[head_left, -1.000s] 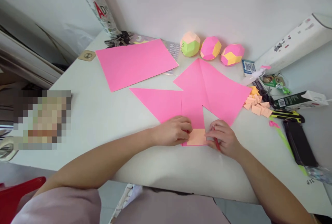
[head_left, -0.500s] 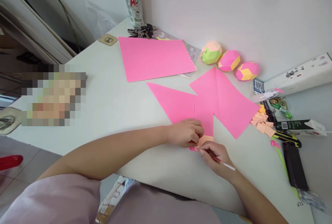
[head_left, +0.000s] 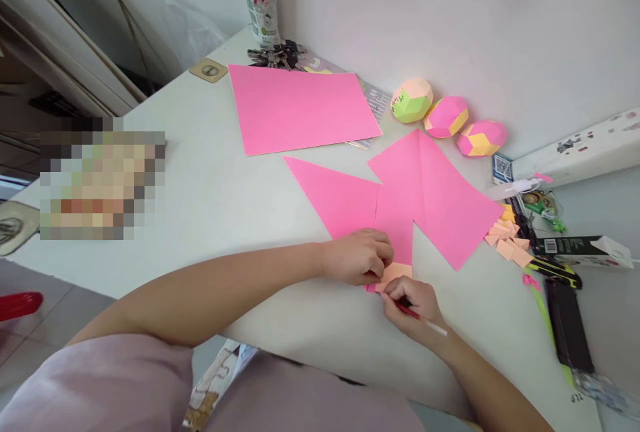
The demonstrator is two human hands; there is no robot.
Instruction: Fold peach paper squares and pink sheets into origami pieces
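Observation:
My right hand (head_left: 413, 309) grips a slim pen (head_left: 411, 311) with a red section and a clear end, its tip by the lower edge of a small peach paper piece (head_left: 399, 273). That piece lies on a cut pink sheet (head_left: 395, 219) near the table's front edge. With curled fingers, my left hand (head_left: 357, 257) presses on the left side of the peach paper, hiding part of it. Beside these, to the right, lies a folded pink piece with a crease (head_left: 443, 202); to the left spreads a pointed pink flap (head_left: 335, 195).
A pink sheet (head_left: 303, 112) lies farther back, near keys (head_left: 277, 55) and a bottle (head_left: 260, 2). Paper balls (head_left: 413, 100) line the wall. At the right are peach scraps (head_left: 507, 239), a yellow-black cutter (head_left: 555, 272), a carton (head_left: 580, 250) and a black case (head_left: 567, 325).
My right hand has shifted slightly down and left, carrying the pen tip along the peach paper's lower edge. My left hand stays in place. The camera view has moved slightly.

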